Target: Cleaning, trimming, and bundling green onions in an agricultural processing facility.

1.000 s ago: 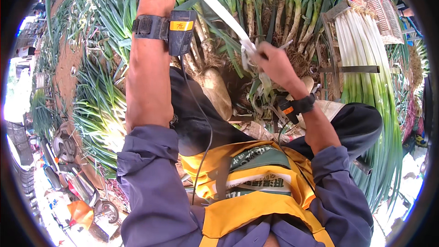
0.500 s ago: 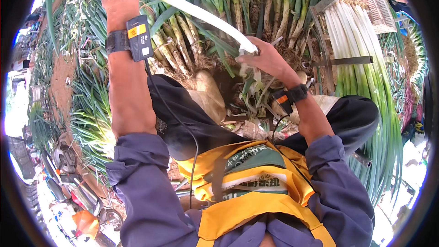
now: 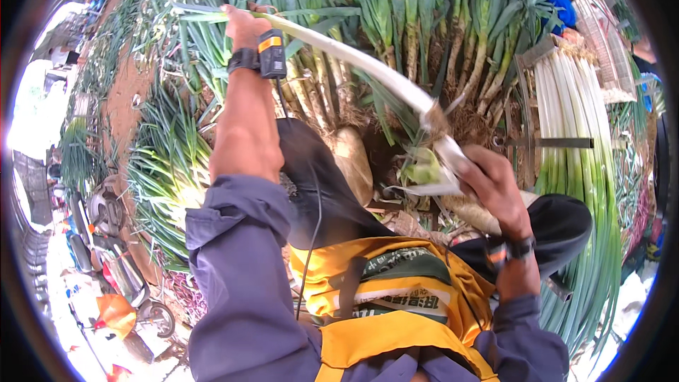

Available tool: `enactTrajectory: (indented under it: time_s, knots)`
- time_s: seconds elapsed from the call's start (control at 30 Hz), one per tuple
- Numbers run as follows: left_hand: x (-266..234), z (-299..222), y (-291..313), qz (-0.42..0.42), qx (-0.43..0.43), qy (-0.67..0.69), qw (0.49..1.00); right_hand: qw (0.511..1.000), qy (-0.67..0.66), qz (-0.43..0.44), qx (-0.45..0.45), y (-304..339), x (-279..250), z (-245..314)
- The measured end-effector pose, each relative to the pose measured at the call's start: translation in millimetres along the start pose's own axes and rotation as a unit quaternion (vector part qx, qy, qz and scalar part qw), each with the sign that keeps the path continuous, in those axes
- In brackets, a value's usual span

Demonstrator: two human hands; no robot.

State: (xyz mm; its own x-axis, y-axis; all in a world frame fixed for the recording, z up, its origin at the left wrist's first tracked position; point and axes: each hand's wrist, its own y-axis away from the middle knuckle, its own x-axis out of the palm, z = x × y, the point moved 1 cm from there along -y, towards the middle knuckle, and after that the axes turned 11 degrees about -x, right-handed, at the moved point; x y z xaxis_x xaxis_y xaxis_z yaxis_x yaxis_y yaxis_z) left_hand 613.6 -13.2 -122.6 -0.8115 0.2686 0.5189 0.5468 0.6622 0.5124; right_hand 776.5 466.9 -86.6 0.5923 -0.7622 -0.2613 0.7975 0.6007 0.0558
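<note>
My left hand (image 3: 246,25) is closed round the green leaf end of a long green onion (image 3: 353,60). The onion's white shank slants down to the right, to a brownish, rooty-looking end. Past that end my right hand (image 3: 491,180) pinches a pale strip of outer skin (image 3: 451,155), its fingers pressed together. The strip reaches up to the onion's lower end; whether it is still attached I cannot tell. Pale peelings (image 3: 424,170) lie or hang just left of my right hand, partly overlapped by the strip.
Unpeeled green onions with soil on their roots (image 3: 481,78) stand in a row ahead. To the right, cleaned white onions (image 3: 566,106) lie in a metal rack with a crossbar (image 3: 566,143). Another leafy pile (image 3: 159,184) lies at left. A motorcycle (image 3: 127,276) stands at lower left.
My right hand has moved down and right from the onion's lower end, drawing a pale strip of skin with it. My left hand appears lower and farther right, still holding the leaves.
</note>
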Motion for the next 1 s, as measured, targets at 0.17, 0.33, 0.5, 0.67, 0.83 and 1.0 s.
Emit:
enactTrajectory:
  time_s: [0.17,0.33,0.5,0.67,0.83,1.0]
  knots:
    - [20,-14,9,-0.02,0.052,0.152,0.987,0.939,-0.151,-0.308,-0.007,27,-34,4]
    - [53,-11,42,-0.026,0.102,0.053,0.993,0.976,0.193,0.034,-0.096,-37,7,-111]
    - [79,-4,95,0.093,0.169,0.028,0.981,0.914,0.3,-0.166,-0.214,-95,56,-12]
    - [84,-2,103,0.145,0.158,0.032,0.976,0.843,0.406,-0.249,-0.25,-160,54,13]
    - [88,5,110,0.146,0.2,0.006,0.969,0.841,0.438,-0.179,-0.26,-165,50,1]
    - [85,5,101,0.147,0.178,-0.014,0.973,0.831,0.481,-0.148,-0.237,-168,57,-10]
